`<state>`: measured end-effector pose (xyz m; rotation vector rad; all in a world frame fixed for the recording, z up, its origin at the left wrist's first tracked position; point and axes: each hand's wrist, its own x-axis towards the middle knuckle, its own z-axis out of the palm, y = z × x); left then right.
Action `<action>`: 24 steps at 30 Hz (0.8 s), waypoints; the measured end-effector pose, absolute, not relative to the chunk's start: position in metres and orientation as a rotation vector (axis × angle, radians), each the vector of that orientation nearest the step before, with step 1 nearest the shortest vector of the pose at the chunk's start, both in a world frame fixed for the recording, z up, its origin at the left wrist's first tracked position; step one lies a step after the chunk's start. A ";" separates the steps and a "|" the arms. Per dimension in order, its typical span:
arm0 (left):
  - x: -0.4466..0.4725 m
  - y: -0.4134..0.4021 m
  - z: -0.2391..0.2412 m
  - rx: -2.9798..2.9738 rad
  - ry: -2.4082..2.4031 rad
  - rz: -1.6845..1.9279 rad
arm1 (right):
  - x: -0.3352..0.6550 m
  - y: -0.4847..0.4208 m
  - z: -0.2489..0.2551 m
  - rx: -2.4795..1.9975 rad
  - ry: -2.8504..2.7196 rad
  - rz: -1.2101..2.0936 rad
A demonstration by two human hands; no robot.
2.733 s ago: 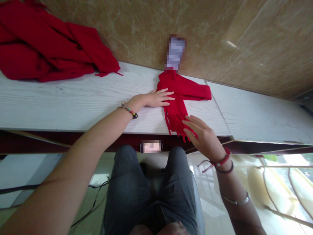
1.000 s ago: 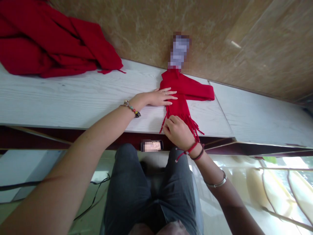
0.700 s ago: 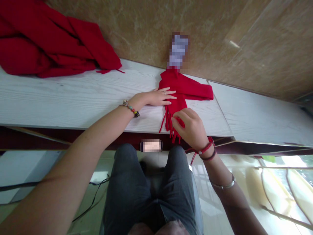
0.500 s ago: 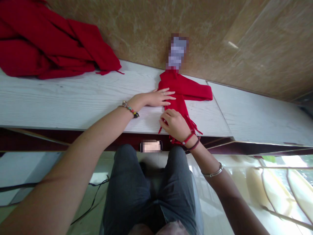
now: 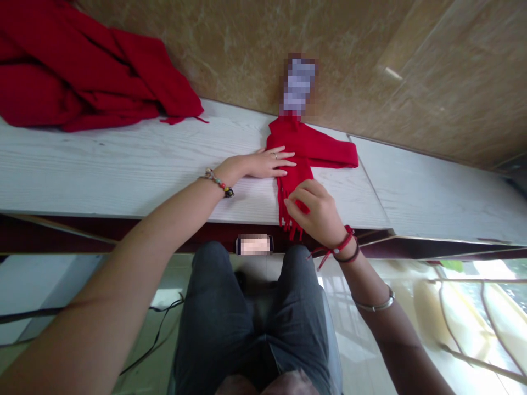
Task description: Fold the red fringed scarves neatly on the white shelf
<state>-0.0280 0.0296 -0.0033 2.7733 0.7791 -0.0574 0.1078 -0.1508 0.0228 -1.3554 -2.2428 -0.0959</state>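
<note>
1 scarf [image 5: 308,149], 1 red heap [image 5: 94,77]

Strong light enters at the lower right, washing that corner out and throwing glare across the floor [image 5: 354,351]. The wall [image 5: 230,60] along the top is dim, with one pale glint right of centre. The desk [image 5: 123,175] is softly lit; the scarf [image 5: 307,145] shows as flat red; the right forearm [image 5: 391,334] is shaded. Pixel blocks mask the phone [image 5: 254,244] and an upper-centre patch [image 5: 298,88]. Edges look stretched and soft.
</note>
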 end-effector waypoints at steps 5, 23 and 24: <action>-0.028 0.031 -0.006 2.797 0.777 -0.064 | 0.107 -0.141 0.004 -1.554 -2.346 -0.121; -0.029 0.028 -0.006 2.814 0.740 0.063 | 0.156 -0.151 -0.019 -1.656 -2.151 0.055; -0.029 0.027 -0.005 2.818 0.732 0.093 | 0.160 -0.154 -0.017 -1.646 -2.150 0.066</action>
